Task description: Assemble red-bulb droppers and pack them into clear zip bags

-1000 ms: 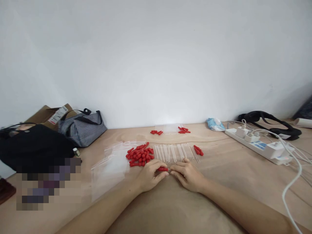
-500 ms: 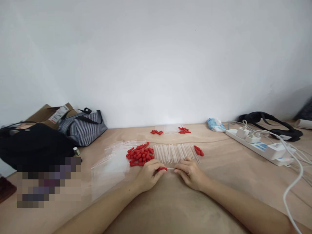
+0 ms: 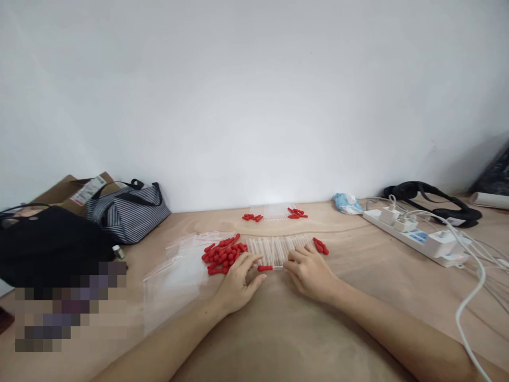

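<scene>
A dropper (image 3: pixel 265 268) with a red rubber bulb and a thin clear tube lies crosswise in front of the row of clear tubes (image 3: pixel 274 248). My right hand (image 3: pixel 312 273) has its fingers closed around the tube end, which they hide. On the bulb side, my left hand (image 3: pixel 239 284) is open, thumb and fingers apart, holding nothing. Just beyond its fingers is a heap of red rubber bulbs (image 3: pixel 222 254). A few more red bulbs (image 3: pixel 320 246) sit at the right end of the tube row.
Clear zip bags (image 3: pixel 175 281) lie left of the heap. Farther back are a small bag with tubes (image 3: pixel 274 212) and red bulbs (image 3: pixel 297 213). A power strip (image 3: pixel 413 239) with cables and a blue mask (image 3: pixel 347 203) are right. A striped bag (image 3: pixel 129 209) and black bag (image 3: pixel 55 244) stand left.
My left hand has let go of the red bulb and spread its fingers. The dropper has moved slightly forward, closer to the tube row, with my right hand at its tube.
</scene>
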`<control>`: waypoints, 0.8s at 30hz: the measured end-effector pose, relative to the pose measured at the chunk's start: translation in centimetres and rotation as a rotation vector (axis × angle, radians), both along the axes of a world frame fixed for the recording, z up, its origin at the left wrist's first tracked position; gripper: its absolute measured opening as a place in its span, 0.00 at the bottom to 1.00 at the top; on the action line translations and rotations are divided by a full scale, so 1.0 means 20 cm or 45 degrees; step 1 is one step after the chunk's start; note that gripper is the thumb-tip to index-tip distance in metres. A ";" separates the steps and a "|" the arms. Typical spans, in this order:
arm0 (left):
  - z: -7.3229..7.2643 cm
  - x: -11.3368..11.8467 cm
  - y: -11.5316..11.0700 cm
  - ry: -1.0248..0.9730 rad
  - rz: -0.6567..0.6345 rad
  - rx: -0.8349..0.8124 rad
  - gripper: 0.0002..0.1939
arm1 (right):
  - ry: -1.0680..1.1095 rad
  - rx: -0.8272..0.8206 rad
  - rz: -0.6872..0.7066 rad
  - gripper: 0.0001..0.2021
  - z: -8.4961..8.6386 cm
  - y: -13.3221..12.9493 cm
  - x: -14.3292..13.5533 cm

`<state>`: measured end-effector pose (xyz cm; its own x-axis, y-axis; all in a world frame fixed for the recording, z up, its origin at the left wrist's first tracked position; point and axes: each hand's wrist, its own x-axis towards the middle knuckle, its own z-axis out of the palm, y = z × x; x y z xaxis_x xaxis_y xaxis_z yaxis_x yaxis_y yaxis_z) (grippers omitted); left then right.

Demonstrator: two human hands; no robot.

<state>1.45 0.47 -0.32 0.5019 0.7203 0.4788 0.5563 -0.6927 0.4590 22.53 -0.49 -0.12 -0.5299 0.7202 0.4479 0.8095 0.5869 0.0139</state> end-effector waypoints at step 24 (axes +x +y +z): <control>0.00 0.00 -0.01 0.119 -0.112 -0.015 0.05 | 0.640 -0.762 -0.994 0.19 -0.06 0.29 0.49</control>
<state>1.45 0.32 -0.39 0.6056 0.6766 0.4188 0.5342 -0.7358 0.4162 32.32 5.40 -1.27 0.3095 0.9497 -0.0476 0.7943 -0.2857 -0.5361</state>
